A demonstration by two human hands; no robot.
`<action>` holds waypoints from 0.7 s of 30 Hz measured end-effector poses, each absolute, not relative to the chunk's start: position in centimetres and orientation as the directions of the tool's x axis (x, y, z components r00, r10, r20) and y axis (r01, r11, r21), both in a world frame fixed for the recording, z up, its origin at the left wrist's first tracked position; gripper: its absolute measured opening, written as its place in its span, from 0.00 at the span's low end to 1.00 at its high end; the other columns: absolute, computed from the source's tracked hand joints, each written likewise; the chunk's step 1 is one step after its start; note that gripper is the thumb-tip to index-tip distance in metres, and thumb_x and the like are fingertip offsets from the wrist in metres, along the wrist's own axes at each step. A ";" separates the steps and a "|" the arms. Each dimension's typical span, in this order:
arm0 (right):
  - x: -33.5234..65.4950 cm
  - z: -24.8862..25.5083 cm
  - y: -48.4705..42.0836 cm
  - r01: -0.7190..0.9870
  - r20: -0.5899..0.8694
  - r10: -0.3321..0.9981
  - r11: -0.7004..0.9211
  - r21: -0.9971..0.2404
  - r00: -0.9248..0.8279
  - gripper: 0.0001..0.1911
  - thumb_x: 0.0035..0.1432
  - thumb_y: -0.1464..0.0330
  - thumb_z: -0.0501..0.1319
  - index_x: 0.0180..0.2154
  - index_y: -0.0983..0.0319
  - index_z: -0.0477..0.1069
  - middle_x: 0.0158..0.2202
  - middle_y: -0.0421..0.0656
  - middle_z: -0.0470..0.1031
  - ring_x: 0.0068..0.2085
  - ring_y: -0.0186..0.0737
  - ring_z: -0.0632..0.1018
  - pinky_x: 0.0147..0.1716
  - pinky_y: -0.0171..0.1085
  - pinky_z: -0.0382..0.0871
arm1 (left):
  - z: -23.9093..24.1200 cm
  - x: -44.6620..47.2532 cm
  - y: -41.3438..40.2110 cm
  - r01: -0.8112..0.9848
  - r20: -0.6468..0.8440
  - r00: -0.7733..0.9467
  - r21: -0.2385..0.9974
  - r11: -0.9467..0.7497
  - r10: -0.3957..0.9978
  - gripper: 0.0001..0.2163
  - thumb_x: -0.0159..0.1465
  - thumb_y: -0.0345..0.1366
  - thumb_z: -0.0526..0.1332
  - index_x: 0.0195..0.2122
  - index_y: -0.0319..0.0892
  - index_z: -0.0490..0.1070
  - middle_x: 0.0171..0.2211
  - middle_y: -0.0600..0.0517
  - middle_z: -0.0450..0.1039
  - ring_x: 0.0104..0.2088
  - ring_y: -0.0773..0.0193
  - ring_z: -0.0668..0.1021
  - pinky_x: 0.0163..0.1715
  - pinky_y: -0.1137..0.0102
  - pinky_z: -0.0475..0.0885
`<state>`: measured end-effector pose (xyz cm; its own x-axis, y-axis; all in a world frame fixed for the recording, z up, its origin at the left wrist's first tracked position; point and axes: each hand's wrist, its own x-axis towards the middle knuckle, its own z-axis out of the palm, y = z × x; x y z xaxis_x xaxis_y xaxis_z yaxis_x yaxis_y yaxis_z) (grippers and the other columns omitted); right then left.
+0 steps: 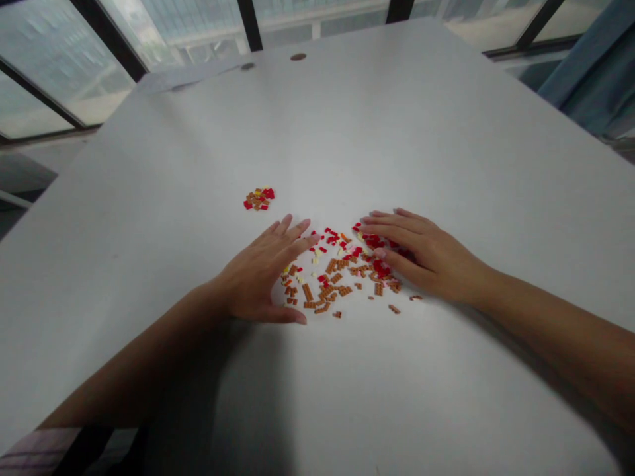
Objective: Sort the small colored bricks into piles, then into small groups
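Note:
A scatter of tiny toy bricks, red, orange-brown and cream, lies on the white table. My left hand rests on its edge at the scatter's left side, fingers stretched out, thumb toward me. My right hand lies flat at the scatter's right side, fingers extended over some red bricks. Neither hand holds anything. A smaller separate cluster of red and orange bricks sits farther away to the left, apart from both hands.
The table's far edge meets large windows with dark frames. Two round holes are in the tabletop near the far edge. A blue curtain or fabric hangs at the upper right.

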<state>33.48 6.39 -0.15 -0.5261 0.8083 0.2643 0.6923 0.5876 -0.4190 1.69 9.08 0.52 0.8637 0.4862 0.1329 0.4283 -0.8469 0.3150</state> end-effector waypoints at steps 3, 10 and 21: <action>33.5 -0.1 6.4 0.693 0.261 0.807 0.590 -0.414 -0.530 0.21 0.68 0.61 0.50 0.57 0.57 0.71 0.61 0.49 0.73 0.64 0.50 0.70 0.65 0.61 0.57 | 0.5 1.9 8.9 0.434 0.124 0.868 0.282 -0.856 0.481 0.47 0.57 0.62 0.65 0.69 0.39 0.51 0.70 0.31 0.48 0.70 0.30 0.50 0.66 0.37 0.53; 33.7 -0.1 6.5 0.701 0.252 0.803 0.595 -0.394 -0.540 0.21 0.68 0.61 0.51 0.57 0.59 0.71 0.61 0.51 0.72 0.64 0.51 0.70 0.65 0.61 0.58 | 0.9 2.1 9.0 0.351 0.183 0.901 0.228 -0.908 0.394 0.32 0.67 0.52 0.60 0.66 0.39 0.56 0.66 0.35 0.61 0.69 0.40 0.59 0.64 0.46 0.62; 33.6 -0.3 6.4 0.704 0.278 0.798 0.603 -0.376 -0.535 0.21 0.69 0.61 0.50 0.57 0.59 0.71 0.60 0.51 0.73 0.64 0.49 0.70 0.65 0.60 0.58 | 1.3 2.5 8.3 0.259 0.382 0.887 0.058 -0.964 0.261 0.20 0.68 0.45 0.62 0.57 0.42 0.66 0.53 0.45 0.78 0.57 0.55 0.77 0.58 0.62 0.73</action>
